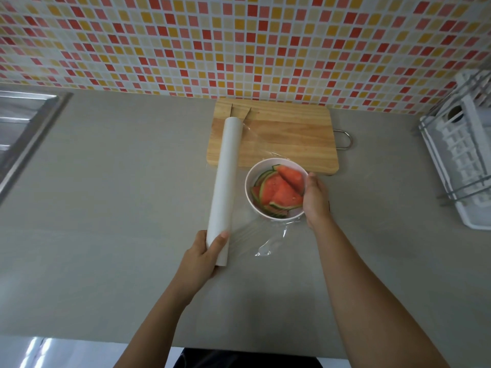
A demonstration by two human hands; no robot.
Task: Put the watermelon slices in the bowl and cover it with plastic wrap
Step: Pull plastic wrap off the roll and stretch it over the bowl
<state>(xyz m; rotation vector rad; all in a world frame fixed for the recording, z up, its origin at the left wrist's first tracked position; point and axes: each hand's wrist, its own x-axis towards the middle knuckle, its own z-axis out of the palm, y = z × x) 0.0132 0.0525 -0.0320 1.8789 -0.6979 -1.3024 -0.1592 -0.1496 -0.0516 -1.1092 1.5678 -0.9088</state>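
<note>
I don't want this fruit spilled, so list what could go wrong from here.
1. The film looks still joined to the roll, which the left hand grips; tearing it off could drag the bowl, steadied only by the right hand at its right rim.
2. The film's near edge lies crumpled on the counter and may cling to itself, leaving a gap.

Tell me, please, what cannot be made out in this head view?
Head view:
- Right hand: fingers hidden beneath its own back beside the bowl; grip unclear.
- Plastic wrap: transparent; edges hard to trace.
- Dish rack: cut by right edge.
- Sink: cut by left edge.
</note>
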